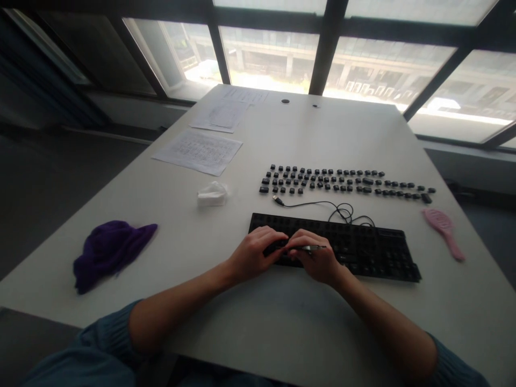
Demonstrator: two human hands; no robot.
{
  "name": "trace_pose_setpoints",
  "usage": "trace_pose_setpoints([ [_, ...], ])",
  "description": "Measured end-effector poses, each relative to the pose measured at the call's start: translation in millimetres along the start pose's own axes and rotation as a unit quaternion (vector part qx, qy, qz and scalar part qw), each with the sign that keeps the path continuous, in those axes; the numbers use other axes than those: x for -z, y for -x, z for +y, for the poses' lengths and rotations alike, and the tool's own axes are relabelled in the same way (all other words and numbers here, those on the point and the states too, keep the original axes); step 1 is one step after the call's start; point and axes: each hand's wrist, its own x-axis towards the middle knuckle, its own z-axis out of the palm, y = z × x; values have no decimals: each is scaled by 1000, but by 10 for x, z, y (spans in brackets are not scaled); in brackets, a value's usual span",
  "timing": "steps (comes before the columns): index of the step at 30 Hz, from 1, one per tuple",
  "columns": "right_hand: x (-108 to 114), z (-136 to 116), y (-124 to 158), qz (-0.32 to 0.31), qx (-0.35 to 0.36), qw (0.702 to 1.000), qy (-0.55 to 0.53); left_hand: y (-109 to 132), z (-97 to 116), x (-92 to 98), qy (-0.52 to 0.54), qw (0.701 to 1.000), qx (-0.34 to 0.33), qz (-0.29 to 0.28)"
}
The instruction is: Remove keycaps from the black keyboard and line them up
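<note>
A black keyboard (363, 250) lies on the white table (258, 322), with most of its keycaps removed on the left part. My left hand (253, 252) rests on the keyboard's left end, fingers curled on it. My right hand (316, 260) holds a thin metal tool (312, 248) that points right over the keyboard. Rows of loose black keycaps (342, 181) lie beyond the keyboard. The keyboard's cable (322, 207) curls between them, its plug end free.
A purple cloth (108, 251) lies at the left. A crumpled white wipe (212, 194) sits left of the keycaps. Printed sheets (198, 150) lie at the far left. A pink brush (443, 228) lies at the right. Windows run behind the table.
</note>
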Motion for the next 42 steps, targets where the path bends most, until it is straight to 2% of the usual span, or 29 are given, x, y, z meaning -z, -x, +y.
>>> trace_pose_setpoints([
  [6, -9, -4, -23, 12, 8, 1000, 9, 6, -39, 20, 42, 999, -5, -15],
  [10, -8, 17, -16, 24, 4, 999, 26, -23, -76, 70, 88, 995, 44, -22],
  [15, -2, 32, -20, 27, -1, 999, 28, -88, -83, 150, 153, 978, 124, -71],
  [19, 33, 3, -52, 38, 5, 999, 18, -175, -114, 234, 177, 957, 231, -11],
  [21, 56, -11, -68, 46, 7, 999, 17, -295, -173, 286, 169, 954, 247, 23],
  [24, 83, -10, -76, 50, 17, 998, 23, -617, -303, 310, 125, 968, 214, 25],
  [26, 95, 3, -69, 48, 23, 998, 27, -902, -392, 254, 54, 984, 167, 9],
  [29, 117, 28, -46, 45, 24, 998, 39, -1334, -494, 64, -95, 993, 69, -26],
  [32, 156, 41, -19, 45, 26, 997, 59, -1652, -562, -179, -216, 975, -3, -43],
  [36, 215, 41, 9, 44, 29, 996, 76, -1831, -669, -401, -283, 955, -10, -82],
  [42, 247, 39, 36, 37, 36, 995, 83, -1850, -816, -462, -300, 949, -4, -100],
])
